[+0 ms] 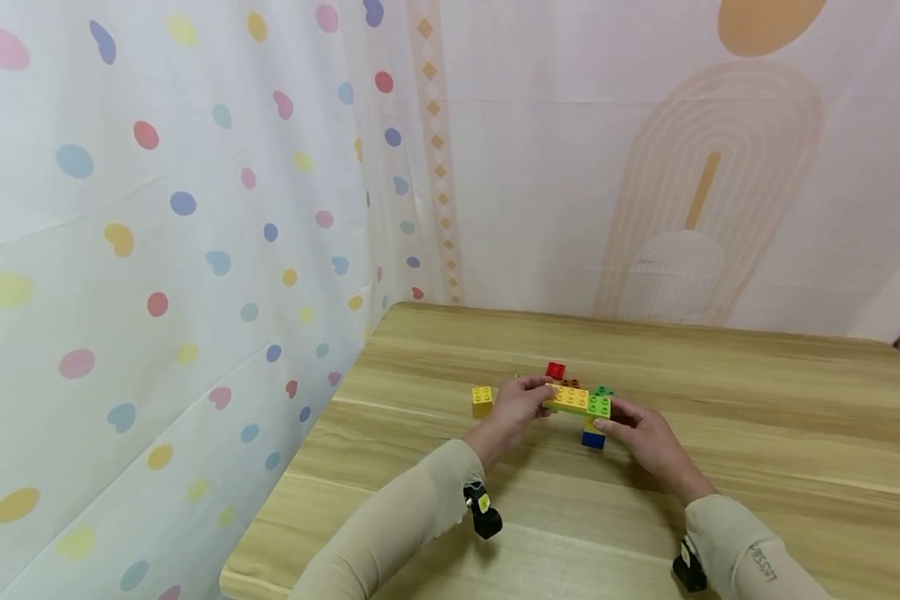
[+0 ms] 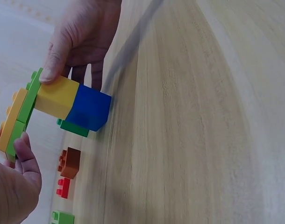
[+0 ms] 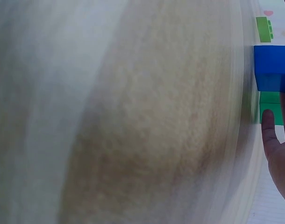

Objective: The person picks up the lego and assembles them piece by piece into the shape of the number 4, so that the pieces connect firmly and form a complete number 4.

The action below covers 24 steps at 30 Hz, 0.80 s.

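Observation:
Over the wooden table, both hands hold one joined build of toy building bricks. Its top is an orange-yellow brick (image 1: 572,396) on light green bricks (image 2: 29,103), which reach out sideways like a beam. Beneath the beam's right end come a yellow brick (image 2: 58,96) and a blue brick (image 2: 89,109) at the bottom. My left hand (image 1: 516,407) pinches the free left end of the beam between thumb and fingers. At the other end my right hand (image 1: 648,437) grips the build, its thumb on the near side by the light green and yellow bricks.
A separate yellow brick (image 1: 482,402) stands left of the left hand. Behind the build are a red brick (image 1: 556,370), a brown brick (image 2: 71,162) and a dark green brick (image 2: 74,127). Another light green brick (image 2: 63,218) lies beyond the red one. Curtains border the table's back and left.

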Motion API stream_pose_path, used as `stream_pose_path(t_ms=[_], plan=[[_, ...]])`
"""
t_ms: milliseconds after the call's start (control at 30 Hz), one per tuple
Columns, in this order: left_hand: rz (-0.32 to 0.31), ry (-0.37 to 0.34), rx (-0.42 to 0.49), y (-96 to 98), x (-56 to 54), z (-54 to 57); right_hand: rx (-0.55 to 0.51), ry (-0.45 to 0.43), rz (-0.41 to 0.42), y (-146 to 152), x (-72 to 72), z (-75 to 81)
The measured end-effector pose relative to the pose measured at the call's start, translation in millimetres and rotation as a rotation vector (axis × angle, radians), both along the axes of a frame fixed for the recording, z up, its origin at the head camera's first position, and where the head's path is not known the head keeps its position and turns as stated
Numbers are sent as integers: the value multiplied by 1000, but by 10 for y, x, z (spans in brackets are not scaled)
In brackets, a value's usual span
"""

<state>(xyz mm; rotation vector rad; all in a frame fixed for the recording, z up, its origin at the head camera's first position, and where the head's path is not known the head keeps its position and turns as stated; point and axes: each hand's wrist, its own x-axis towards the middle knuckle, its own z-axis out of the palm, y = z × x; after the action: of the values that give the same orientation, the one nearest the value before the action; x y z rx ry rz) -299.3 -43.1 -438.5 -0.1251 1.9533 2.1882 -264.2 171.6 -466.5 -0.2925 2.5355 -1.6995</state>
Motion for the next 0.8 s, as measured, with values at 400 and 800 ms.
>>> stream_pose_path(t_ms=[400,800], plan=[[-72,44,-101,-16,9,-8,-25,6,8,3,8,-11],[130,170,-77,-217,-258,-36,-4,8,-10,-7,24,-31]])
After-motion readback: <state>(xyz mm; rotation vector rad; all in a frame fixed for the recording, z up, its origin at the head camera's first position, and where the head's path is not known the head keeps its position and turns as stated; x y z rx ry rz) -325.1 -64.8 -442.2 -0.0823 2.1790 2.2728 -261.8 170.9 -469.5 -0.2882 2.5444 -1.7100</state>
